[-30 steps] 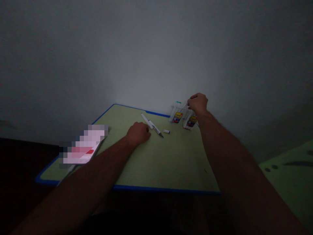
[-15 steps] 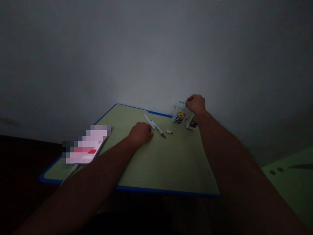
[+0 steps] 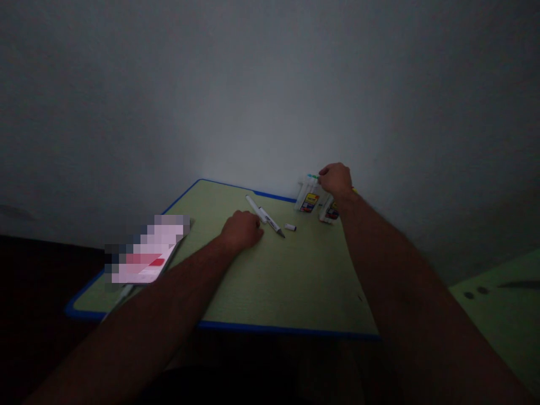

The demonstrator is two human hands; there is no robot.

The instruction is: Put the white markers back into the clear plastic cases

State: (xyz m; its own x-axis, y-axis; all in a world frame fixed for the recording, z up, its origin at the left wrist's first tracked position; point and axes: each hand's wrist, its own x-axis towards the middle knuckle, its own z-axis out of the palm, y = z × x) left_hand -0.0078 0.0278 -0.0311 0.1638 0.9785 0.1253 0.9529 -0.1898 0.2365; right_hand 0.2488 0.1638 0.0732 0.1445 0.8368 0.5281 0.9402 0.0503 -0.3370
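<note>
My left hand [image 3: 241,230] rests on the table with its fingers curled, and nothing shows sticking out of it. Just beyond its fingers lie two white markers side by side: a capped marker [image 3: 254,207] and an uncapped marker [image 3: 272,221] with a dark tip. A small marker cap [image 3: 290,227] lies to the right of that tip. My right hand [image 3: 336,180] is closed at the top of the clear marker cases; what its fingertips pinch is hidden. The left marker case [image 3: 309,201] holds markers with blue and green ends, while my hand and wrist partly cover the right marker case [image 3: 329,210].
A pale green table [image 3: 278,287] with a blue edge stands against a grey wall [image 3: 270,101]. On its left side lies a lit phone or tablet [image 3: 158,253], partly pixelated, with a white cable [image 3: 122,295]. A green surface [image 3: 502,298] is at the lower right.
My right hand has shifted very slightly left at the marker cases, and a yellow spot now shows beside its wrist. My left hand and the loose markers stay put.
</note>
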